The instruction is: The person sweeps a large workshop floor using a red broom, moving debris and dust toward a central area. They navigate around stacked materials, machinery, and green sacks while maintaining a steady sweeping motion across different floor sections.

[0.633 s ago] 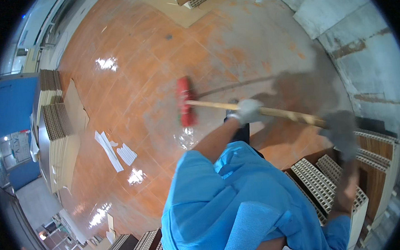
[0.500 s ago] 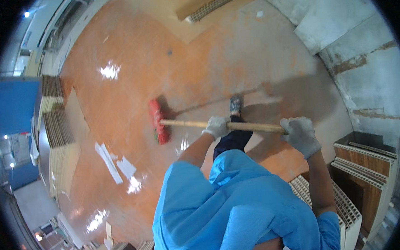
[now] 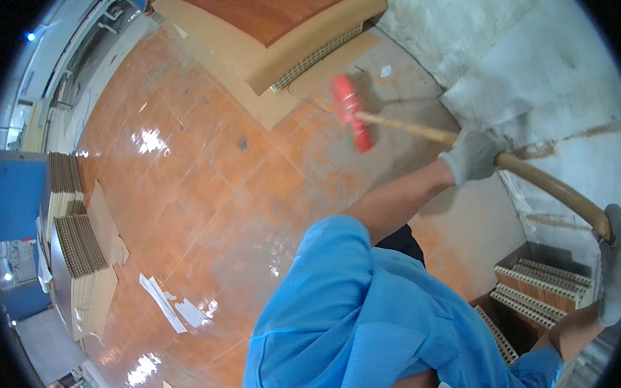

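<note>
A long-handled broom (image 3: 419, 128) with a red head, blurred, reaches out over the dusty floor at the far right of the middle. I cannot tell whether its head touches the floor. My left hand (image 3: 472, 156), in a pale work glove, is closed around the middle of the wooden handle. Close to the right rim, my right hand (image 3: 620, 269), gloved too, grips the handle's near end. Both arms stretch to the right, and the handle slants across in front of the wall.
A whitish wall (image 3: 507, 57) bounds the right side. Beyond the broom stands a paper-covered stack (image 3: 318, 63) with a reddish-brown panel (image 3: 265, 6) on top. Hollow-core boards (image 3: 540, 287) stand near my right. White strips (image 3: 162, 304) lie on the floor; stacked panels (image 3: 81, 241) line the left.
The broom has swung from the middle of the floor to the right and farther away. Both hands moved right with it, still gripping the handle. The view has shifted as well.
</note>
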Action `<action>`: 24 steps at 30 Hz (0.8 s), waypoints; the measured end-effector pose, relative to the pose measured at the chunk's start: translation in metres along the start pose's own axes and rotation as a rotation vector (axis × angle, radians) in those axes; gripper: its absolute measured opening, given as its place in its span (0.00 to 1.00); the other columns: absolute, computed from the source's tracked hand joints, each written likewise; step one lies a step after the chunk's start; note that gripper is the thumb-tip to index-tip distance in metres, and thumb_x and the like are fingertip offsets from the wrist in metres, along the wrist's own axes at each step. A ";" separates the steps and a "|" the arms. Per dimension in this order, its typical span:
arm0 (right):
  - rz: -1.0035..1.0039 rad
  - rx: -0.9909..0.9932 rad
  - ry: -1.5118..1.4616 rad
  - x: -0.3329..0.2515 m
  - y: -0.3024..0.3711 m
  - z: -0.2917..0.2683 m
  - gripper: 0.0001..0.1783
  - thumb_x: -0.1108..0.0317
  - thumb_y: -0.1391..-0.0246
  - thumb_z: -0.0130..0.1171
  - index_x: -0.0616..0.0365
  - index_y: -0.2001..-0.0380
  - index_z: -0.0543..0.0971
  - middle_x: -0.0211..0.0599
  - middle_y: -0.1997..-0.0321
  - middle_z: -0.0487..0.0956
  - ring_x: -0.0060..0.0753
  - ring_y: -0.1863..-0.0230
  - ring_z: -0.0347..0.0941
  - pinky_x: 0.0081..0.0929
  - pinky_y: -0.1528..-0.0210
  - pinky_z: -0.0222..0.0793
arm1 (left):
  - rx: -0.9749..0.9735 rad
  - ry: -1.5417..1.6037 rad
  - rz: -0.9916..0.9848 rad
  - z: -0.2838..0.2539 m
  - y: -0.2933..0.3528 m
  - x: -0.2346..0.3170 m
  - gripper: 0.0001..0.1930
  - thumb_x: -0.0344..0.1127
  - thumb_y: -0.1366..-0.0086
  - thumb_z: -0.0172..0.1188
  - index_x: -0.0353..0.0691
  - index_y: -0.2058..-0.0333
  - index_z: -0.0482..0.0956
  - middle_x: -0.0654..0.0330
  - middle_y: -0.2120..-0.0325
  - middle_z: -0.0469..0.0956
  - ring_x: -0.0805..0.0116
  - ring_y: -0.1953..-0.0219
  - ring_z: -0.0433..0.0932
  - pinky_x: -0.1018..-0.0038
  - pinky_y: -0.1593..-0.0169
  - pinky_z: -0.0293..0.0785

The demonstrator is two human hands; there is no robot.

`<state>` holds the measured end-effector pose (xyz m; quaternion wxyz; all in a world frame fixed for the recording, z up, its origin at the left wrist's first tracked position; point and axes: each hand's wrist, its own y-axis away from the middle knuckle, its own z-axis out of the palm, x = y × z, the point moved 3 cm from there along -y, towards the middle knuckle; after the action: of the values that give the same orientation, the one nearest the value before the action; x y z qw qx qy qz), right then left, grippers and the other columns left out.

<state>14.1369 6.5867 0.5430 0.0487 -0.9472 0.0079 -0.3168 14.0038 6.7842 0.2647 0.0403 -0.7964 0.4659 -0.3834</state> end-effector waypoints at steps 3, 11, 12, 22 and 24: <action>-0.077 0.175 0.163 0.010 -0.069 0.033 0.23 0.70 0.53 0.64 0.56 0.51 0.75 0.38 0.56 0.77 0.41 0.52 0.72 0.39 0.50 0.68 | -0.030 -0.028 -0.061 0.006 -0.090 -0.060 0.11 0.51 0.46 0.64 0.54 0.70 0.83 0.61 0.75 0.82 0.55 0.66 0.82 0.57 0.61 0.72; -0.501 0.123 0.000 -0.185 -0.364 0.189 0.06 0.68 0.46 0.52 0.54 0.65 0.73 0.39 0.64 0.73 0.39 0.62 0.72 0.38 0.58 0.69 | -0.130 -0.061 -0.424 -0.010 -0.140 -0.283 0.27 0.64 0.49 0.64 0.56 0.55 0.83 0.56 0.59 0.83 0.54 0.57 0.82 0.57 0.49 0.70; -0.532 0.096 -0.044 -0.199 -0.390 0.192 0.06 0.68 0.47 0.53 0.54 0.65 0.73 0.40 0.64 0.72 0.40 0.61 0.71 0.38 0.56 0.69 | -0.008 0.032 -0.532 -0.019 -0.135 -0.295 0.30 0.67 0.52 0.63 0.60 0.53 0.82 0.60 0.53 0.82 0.56 0.48 0.78 0.46 0.39 0.60; -0.508 -0.065 -0.062 -0.151 -0.506 0.003 0.33 0.79 0.79 0.72 0.61 0.59 0.76 0.44 0.61 0.76 0.48 0.58 0.72 0.37 0.56 0.68 | 0.077 0.164 -0.451 -0.190 -0.096 -0.304 0.19 0.56 0.48 0.63 0.46 0.71 0.85 0.50 0.72 0.82 0.49 0.67 0.81 0.59 0.60 0.77; -0.519 0.028 -0.239 -0.189 -0.502 -0.016 0.27 0.74 0.79 0.72 0.61 0.65 0.77 0.45 0.67 0.76 0.48 0.64 0.72 0.36 0.60 0.67 | 0.201 0.146 -0.456 -0.215 -0.044 -0.308 0.20 0.56 0.47 0.63 0.44 0.77 0.83 0.49 0.74 0.81 0.47 0.70 0.81 0.58 0.62 0.77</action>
<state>13.9679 7.0940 0.4914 -0.0206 -0.9474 -0.2451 -0.2048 13.8120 7.1104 0.2583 -0.0019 -0.8431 0.2353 -0.4836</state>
